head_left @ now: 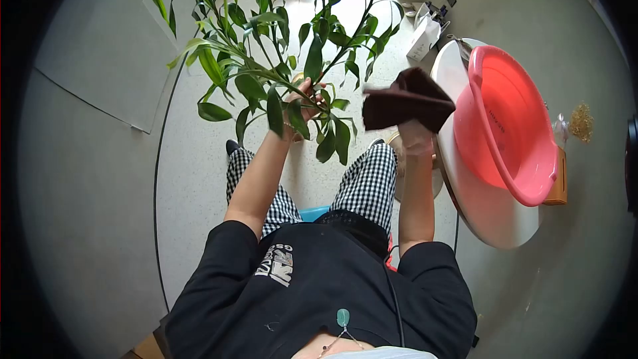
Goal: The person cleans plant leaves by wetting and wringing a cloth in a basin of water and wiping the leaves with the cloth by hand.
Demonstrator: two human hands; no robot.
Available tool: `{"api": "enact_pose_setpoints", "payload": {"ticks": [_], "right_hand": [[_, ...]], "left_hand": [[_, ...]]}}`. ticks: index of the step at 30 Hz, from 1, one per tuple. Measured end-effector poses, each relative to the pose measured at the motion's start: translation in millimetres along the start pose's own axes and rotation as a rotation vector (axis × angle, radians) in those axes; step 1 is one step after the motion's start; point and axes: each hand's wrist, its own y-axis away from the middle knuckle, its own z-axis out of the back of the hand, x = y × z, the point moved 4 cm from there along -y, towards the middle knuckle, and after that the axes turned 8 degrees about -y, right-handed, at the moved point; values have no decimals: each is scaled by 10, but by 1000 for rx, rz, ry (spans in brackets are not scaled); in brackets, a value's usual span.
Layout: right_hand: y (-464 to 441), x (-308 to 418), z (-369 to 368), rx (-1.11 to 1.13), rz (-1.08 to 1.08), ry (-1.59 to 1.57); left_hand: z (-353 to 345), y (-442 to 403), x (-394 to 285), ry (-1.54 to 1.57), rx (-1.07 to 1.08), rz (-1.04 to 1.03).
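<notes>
A tall leafy green plant (249, 86) fills the upper middle of the head view, its several stems spreading up and outward. My left hand (302, 105) is in among the lower leaves, fingers closed round a stem; leaves cover part of it. To the right of the plant, my right hand (417, 138) holds up a folded dark brown cloth (409, 103). The cloth hides most of those fingers, and the hand is blurred. A gap separates the cloth from the nearest leaves.
On the right, a pink plastic basin (525, 166) stands on a round white table (492, 223). Dried flowers (581, 123) and a brown wooden box (560, 176) are beyond it. A white box (424, 38) is at the back. Grey cabinet doors (100, 159) line the left.
</notes>
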Motion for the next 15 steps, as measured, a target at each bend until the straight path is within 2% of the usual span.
{"api": "enact_pose_setpoints", "payload": {"ticks": [1, 2, 3, 4, 6, 7, 8, 9, 11, 12, 13, 15], "right_hand": [[10, -28, -140, -1, 2, -1], [140, -116, -308, 93, -25, 259], [78, -206, -105, 91, -169, 122], [51, -283, -34, 77, -74, 560], [39, -434, 46, -74, -160, 551], [18, -540, 32, -138, -220, 354], [-4, -646, 15, -209, -287, 335], [-54, -737, -42, -275, -354, 320], [-211, -923, -11, -205, -499, 453], [-251, -959, -3, -87, -378, 638], [-282, -992, 12, 6, -239, 824], [-349, -1097, 96, -118, -120, 816]], "left_hand": [[-114, 12, -38, -27, -63, 11], [-234, 27, -68, -54, -126, 22], [-378, -15, -76, -118, -221, 25], [-453, -40, -52, -143, -197, 37], [-486, -36, 61, -136, -174, 102], [-561, -1, 78, -111, -174, 148], [-629, 52, 93, -223, -224, 112], [-765, 76, 80, -346, -258, 159], [-744, 54, 133, -486, -118, 178], [-745, 100, 156, -417, -314, 257], [-1080, 154, 83, -458, -328, 224], [-952, 160, 58, -726, -340, 99]]}}
